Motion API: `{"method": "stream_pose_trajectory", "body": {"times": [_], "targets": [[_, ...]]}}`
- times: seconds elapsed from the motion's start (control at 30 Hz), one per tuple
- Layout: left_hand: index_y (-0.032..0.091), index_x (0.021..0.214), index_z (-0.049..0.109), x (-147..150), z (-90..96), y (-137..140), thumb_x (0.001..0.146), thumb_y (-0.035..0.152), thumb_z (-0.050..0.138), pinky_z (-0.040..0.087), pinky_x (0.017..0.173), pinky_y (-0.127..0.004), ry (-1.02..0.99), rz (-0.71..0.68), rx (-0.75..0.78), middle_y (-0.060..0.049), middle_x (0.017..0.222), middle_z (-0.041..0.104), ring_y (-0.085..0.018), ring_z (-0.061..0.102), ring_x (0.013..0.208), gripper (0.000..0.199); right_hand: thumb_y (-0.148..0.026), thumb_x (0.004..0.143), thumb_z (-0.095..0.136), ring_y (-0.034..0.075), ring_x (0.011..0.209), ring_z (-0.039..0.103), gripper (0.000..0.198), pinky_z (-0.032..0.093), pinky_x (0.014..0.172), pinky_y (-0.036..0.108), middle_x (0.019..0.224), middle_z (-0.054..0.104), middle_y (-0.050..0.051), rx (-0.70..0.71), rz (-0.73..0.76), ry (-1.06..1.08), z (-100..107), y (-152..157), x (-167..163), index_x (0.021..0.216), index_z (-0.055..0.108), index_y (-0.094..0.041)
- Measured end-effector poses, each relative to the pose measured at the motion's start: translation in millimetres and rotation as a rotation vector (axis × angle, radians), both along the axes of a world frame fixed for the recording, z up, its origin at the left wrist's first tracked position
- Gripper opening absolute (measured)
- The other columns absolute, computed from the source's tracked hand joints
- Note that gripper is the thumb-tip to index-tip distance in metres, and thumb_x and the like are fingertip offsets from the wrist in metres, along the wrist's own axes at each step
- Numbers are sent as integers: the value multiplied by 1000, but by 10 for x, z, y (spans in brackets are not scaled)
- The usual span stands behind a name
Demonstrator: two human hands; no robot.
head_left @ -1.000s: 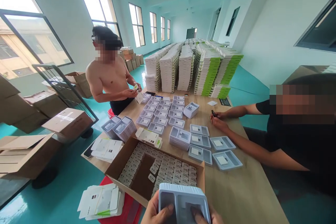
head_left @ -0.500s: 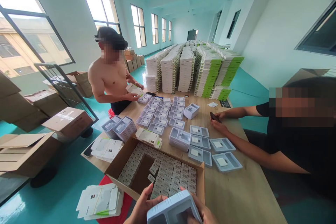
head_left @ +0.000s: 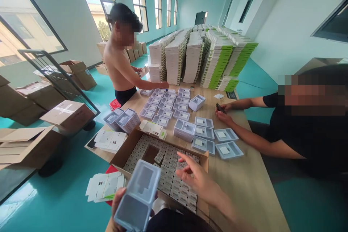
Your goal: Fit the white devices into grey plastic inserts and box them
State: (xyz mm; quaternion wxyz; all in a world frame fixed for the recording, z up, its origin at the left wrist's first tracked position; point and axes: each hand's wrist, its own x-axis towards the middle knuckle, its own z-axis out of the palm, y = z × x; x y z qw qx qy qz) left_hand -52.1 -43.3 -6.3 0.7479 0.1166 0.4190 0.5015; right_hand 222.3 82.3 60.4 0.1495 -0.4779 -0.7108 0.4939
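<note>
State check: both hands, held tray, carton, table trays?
Left hand: gripping tray.
Right hand: open, empty, over the carton.
Tray: held tilted, empty.
Carton: open, partly full of small packs.
Table trays: laid flat in rows.

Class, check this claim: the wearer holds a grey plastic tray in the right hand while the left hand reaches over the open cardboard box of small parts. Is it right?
Not quite: the hands are swapped. In the head view the left hand holds the grey plastic tray, while the right hand reaches over the open cardboard box of small parts.
</note>
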Motion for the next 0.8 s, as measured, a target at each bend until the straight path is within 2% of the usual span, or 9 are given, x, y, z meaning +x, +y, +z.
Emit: {"method": "stream_pose_trajectory", "body": {"times": [0.07, 0.13, 0.23, 0.33, 0.43, 0.6, 0.8], "targets": [[24, 92, 85, -240, 118, -78, 66, 68, 63, 56, 93, -57, -93, 25, -12, -2, 101, 85, -43, 74, 109, 56, -41, 103, 45, 20, 97, 71, 51, 59, 89, 35, 134, 63, 12, 80, 20, -137, -71, 178, -105, 150, 49, -21], [25, 107, 82, -420, 205, -109, 66, 54, 66, 53, 102, -57, -227, 98, 31, -4, 124, 79, -44, 66, 125, 53, -28, 103, 48, 19, 100, 71, 42, 57, 94, 36, 133, 65, 11, 102, 86, -254, -213, 353, -308, 144, 54, -22], [23, 131, 71, -526, 239, -55, 66, 49, 69, 49, 109, -58, -366, 152, 153, -11, 146, 66, -44, 57, 136, 70, -24, 100, 62, 23, 105, 70, 30, 55, 99, 45, 127, 68, 9, 129, 249, -416, -525, 514, -797, 129, 65, -20], [24, 130, 71, -481, 207, 56, 70, 61, 66, 49, 109, -61, -364, 153, 205, -12, 144, 67, -45, 55, 138, 70, -31, 98, 69, 25, 112, 68, 26, 55, 100, 50, 127, 68, 9, 187, 396, -569, -878, 504, -1328, 120, 67, -17], [24, 125, 73, -392, 200, 132, 71, 68, 66, 49, 110, -58, -355, 184, 168, -11, 140, 70, -46, 54, 138, 71, -32, 100, 67, 26, 117, 66, 28, 55, 100, 51, 134, 65, 10, 263, 457, -671, -1187, 420, -1659, 124, 66, -18], [19, 135, 67, -317, 247, 153, 78, 57, 67, 47, 113, -54, -381, 196, 201, -10, 146, 66, -43, 53, 140, 69, -33, 99, 67, 26, 114, 67, 31, 57, 97, 49, 134, 64, 11, 298, 494, -756, -1488, 363, -1780, 126, 64, -17], [20, 142, 62, -331, 246, 175, 83, 51, 64, 45, 115, -54, -439, 259, 238, -10, 149, 64, -39, 54, 141, 67, -35, 100, 66, 25, 111, 67, 32, 58, 95, 47, 130, 66, 10, 234, 420, -672, -1531, 313, -1831, 126, 64, -17]]}}
